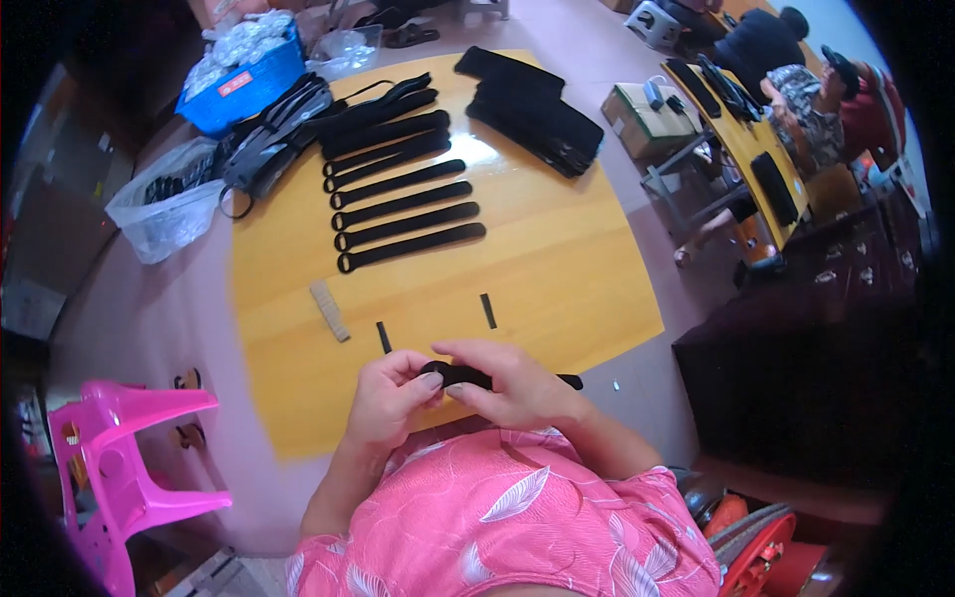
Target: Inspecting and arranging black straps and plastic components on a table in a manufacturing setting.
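Note:
Close to my body, over the near edge of the yellow table (pixel 557 269), a black fabric strap (pixel 464 375) is held between both hands. My left hand (pixel 386 400) pinches its left end between thumb and fingers. My right hand (pixel 522 385) grips it further along, and the free end sticks out past that hand to the right. Two short dark strips (pixel 385 337) and a segmented grey-brown strip (pixel 328 310) lie just beyond my hands. Farther off, several black straps (pixel 413 246) with rounded loop ends lie side by side.
A stack of black fabric pieces (pixel 542 119) sits at the table's far right. Far left are a blue basket (pixel 231 102) of plastic bags and a clear bag (pixel 159 219). A pink stool (pixel 114 448) stands left. People sit by another table (pixel 751 149) at right.

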Demonstrator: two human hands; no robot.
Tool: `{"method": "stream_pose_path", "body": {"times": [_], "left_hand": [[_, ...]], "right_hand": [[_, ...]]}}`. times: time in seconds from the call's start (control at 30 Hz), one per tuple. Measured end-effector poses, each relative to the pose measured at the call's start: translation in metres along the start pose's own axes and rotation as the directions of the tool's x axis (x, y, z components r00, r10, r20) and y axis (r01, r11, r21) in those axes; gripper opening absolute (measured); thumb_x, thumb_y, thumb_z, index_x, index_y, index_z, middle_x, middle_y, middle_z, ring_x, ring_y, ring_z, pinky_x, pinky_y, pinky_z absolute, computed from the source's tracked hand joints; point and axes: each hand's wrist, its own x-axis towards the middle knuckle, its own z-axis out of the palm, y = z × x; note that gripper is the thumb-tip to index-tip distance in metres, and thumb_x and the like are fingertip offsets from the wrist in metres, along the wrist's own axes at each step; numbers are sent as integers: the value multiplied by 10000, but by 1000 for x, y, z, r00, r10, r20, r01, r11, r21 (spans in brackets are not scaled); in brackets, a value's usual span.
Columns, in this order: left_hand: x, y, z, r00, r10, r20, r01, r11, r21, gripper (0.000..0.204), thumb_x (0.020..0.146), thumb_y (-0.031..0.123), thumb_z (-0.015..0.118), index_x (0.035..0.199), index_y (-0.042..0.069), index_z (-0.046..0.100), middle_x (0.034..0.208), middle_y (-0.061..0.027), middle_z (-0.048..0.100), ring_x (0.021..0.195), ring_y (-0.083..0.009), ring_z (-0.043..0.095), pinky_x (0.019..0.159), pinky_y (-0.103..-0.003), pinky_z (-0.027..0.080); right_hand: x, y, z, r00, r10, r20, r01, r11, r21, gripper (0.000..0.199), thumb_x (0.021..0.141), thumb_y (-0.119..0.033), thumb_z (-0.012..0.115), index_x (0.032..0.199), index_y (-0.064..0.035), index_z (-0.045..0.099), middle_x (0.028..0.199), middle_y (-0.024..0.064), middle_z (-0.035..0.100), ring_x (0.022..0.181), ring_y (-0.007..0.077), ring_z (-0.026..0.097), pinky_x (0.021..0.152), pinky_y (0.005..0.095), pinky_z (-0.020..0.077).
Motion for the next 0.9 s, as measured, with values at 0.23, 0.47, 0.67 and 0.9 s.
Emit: {"method": "stream_pose_path", "body": {"times": [0.23, 0.47, 0.67, 0.9], "left_hand": [[5, -12, -7, 992, -83, 90, 112, 915, -389, 174, 919, 88, 586, 1032, -43, 611, 867, -119, 669, 736, -177, 655, 656, -255, 521], [11, -15, -9, 987, -48, 153, 106, 913, -395, 179, 923, 61, 579, 1050, -56, 628, 883, -131, 676, 749, -185, 660, 666, -260, 526], [11, -16, -12, 985, -41, 165, 101, 921, -375, 170, 920, 52, 587, 1045, -52, 639, 866, -125, 678, 745, -182, 661, 665, -260, 532], [11, -8, -10, 986, -118, 119, 148, 944, -296, 137, 921, 46, 574, 1007, -43, 632, 809, -97, 668, 668, -146, 640, 611, -243, 522]], "right_hand": [[-5, 5, 5, 961, 276, 14, -271, 933, 236, 299, 860, -67, 649, 1141, 16, 587, 962, 111, 642, 908, 187, 620, 819, 304, 491], [-5, 14, 4, 972, 230, -52, -214, 953, 214, 253, 868, -68, 633, 1094, 38, 596, 941, 175, 643, 875, 261, 639, 792, 331, 496], [-4, 15, 5, 972, 233, -25, -220, 946, 240, 258, 874, -64, 627, 1108, 40, 596, 950, 145, 648, 892, 219, 629, 801, 316, 491], [-4, 17, 7, 977, 212, 6, -211, 974, 79, 268, 872, -76, 635, 1110, 46, 612, 907, 147, 649, 860, 237, 638, 801, 305, 489]]}}
